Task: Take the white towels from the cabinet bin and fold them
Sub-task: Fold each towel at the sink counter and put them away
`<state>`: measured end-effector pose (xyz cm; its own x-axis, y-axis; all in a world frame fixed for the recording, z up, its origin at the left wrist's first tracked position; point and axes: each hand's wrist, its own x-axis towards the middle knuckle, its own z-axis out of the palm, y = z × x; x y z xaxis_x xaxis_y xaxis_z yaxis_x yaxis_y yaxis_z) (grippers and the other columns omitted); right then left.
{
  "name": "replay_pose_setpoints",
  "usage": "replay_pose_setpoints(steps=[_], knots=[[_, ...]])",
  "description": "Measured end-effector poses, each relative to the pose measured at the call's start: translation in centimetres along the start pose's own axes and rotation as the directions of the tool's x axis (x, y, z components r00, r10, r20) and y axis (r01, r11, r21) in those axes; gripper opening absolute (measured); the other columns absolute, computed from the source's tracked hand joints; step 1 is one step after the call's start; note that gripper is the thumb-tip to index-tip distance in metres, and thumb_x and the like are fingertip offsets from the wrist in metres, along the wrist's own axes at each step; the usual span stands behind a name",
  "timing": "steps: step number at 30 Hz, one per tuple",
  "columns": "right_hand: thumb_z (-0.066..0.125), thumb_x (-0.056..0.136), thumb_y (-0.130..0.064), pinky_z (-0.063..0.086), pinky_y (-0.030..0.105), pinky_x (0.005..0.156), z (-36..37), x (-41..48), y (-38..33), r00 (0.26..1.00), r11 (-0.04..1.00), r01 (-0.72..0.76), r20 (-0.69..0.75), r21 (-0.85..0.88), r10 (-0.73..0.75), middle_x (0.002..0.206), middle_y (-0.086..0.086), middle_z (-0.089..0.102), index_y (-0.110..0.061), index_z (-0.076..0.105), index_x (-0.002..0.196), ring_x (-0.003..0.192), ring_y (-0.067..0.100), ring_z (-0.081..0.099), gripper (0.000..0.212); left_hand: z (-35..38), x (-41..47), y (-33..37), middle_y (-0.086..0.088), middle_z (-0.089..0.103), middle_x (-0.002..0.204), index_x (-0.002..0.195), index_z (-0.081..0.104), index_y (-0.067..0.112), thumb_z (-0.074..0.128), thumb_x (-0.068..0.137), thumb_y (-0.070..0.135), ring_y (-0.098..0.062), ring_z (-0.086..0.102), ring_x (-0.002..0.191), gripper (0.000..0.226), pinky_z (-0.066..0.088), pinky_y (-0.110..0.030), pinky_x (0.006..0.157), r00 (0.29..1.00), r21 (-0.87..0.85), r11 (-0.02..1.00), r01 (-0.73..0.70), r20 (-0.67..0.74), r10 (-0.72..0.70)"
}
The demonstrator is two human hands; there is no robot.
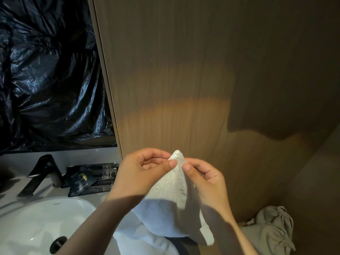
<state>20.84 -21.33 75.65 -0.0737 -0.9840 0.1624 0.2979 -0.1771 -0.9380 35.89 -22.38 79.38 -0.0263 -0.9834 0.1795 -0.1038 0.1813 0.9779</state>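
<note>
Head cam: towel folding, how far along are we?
Done: one white towel is out, held up beside the sink. In hand: left hand and right hand both pinch its top corner; the rest hangs loose, no fold made yet. Left: the folding itself, plus a crumpled cloth lying at lower right. No folded stack shows.

1. The lower part of the white towel (171, 205) is hidden behind the forearms (226, 232).
2. The sink basin (36, 223) runs off the bottom edge.
3. The grey cloth (274, 230), perhaps a towel, is too dim to tell.
</note>
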Motion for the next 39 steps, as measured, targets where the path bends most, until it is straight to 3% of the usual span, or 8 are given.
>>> replay_pose_setpoints(steps=[7,11,15,19,27,33,35,39], knots=[[0.067,0.074,-0.010,0.055,0.021,0.069,0.4,0.3,-0.2,1.000,0.999,0.008,0.026,0.045,-0.010,0.085,0.012,0.076,-0.005,0.076,0.087,0.076,0.016,0.070,0.016,0.0,0.4,-0.2,-0.007,0.071,0.071,0.080,0.073,0.007,0.078,0.066,0.025,-0.012,0.063,0.061,0.024,0.051,-0.014,0.061,1.000,-0.022,1.000,-0.002,0.012,0.003],[0.066,0.073,-0.007,0.054,0.018,0.066,0.6,0.3,-0.4,0.999,0.998,0.015,0.034,0.064,-0.017,0.082,0.010,0.076,-0.010,0.078,0.079,0.074,0.013,0.071,0.014,-0.3,0.8,-0.4,-0.013,0.068,0.072,0.082,0.072,0.009,0.077,0.065,0.035,-0.018,0.058,0.065,0.032,0.048,-0.026,0.066,0.997,-0.020,0.999,0.047,0.069,-0.045],[0.066,0.078,-0.008,0.056,0.025,0.066,0.2,0.5,-0.4,0.998,0.994,-0.056,-0.012,0.094,0.057,0.081,0.013,0.074,-0.010,0.078,0.079,0.072,0.018,0.068,0.012,-1.1,0.4,-0.7,-0.011,0.072,0.082,0.090,0.069,0.012,0.075,0.077,0.023,-0.017,0.065,0.070,0.018,0.053,-0.021,0.067,0.982,0.068,0.996,0.064,0.174,-0.075],[0.063,0.084,-0.004,0.053,0.025,0.067,-0.2,0.7,-0.5,0.999,0.998,-0.052,-0.008,0.035,0.052,0.079,0.009,0.073,-0.004,0.075,0.084,0.072,0.016,0.065,0.012,-1.1,-0.7,-1.7,-0.006,0.067,0.070,0.081,0.068,0.014,0.075,0.078,0.010,-0.013,0.058,0.060,0.009,0.052,-0.023,0.062,0.997,0.106,0.992,-0.066,0.056,0.060],[0.067,0.083,-0.004,0.046,0.012,0.053,0.4,1.3,-1.1,0.998,0.996,0.064,0.001,-0.055,-0.064,0.058,-0.002,0.063,0.015,0.059,0.087,0.054,0.001,0.056,0.021,-0.2,-1.0,-2.8,0.010,0.062,0.063,0.082,0.066,0.029,0.077,0.078,0.018,-0.003,0.052,0.055,0.016,0.045,-0.014,0.058,0.983,0.162,0.972,-0.173,-0.039,0.181],[0.066,0.078,-0.029,0.045,0.014,0.056,0.2,1.2,-1.2,0.994,0.991,0.085,-0.064,-0.099,-0.091,0.062,-0.003,0.059,0.006,0.058,0.088,0.059,0.005,0.053,0.038,-0.5,-1.5,-3.0,0.005,0.063,0.077,0.090,0.058,0.036,0.077,0.075,0.028,-0.011,0.057,0.067,0.026,0.049,-0.017,0.067,0.979,0.207,0.960,-0.187,-0.038,0.199],[0.066,0.077,-0.031,0.046,0.013,0.056,0.0,1.3,-1.2,0.991,0.987,0.095,-0.083,-0.127,-0.106,0.062,-0.003,0.059,0.006,0.058,0.089,0.059,0.004,0.053,0.040,-0.7,-1.7,-3.2,0.007,0.061,0.079,0.090,0.059,0.036,0.078,0.078,0.024,-0.012,0.056,0.070,0.025,0.046,-0.014,0.064,0.976,0.277,0.939,-0.205,-0.016,0.217],[0.068,0.076,-0.029,0.048,0.015,0.058,0.0,1.4,-1.1,0.990,0.994,0.093,-0.099,-0.064,-0.099,0.065,0.000,0.061,0.008,0.056,0.090,0.062,0.010,0.056,0.041,-1.1,-1.8,-3.8,0.022,0.060,0.079,0.082,0.066,0.037,0.076,0.077,0.038,-0.002,0.057,0.077,0.011,0.039,-0.007,0.065,0.961,0.389,0.882,-0.267,0.045,0.271]])
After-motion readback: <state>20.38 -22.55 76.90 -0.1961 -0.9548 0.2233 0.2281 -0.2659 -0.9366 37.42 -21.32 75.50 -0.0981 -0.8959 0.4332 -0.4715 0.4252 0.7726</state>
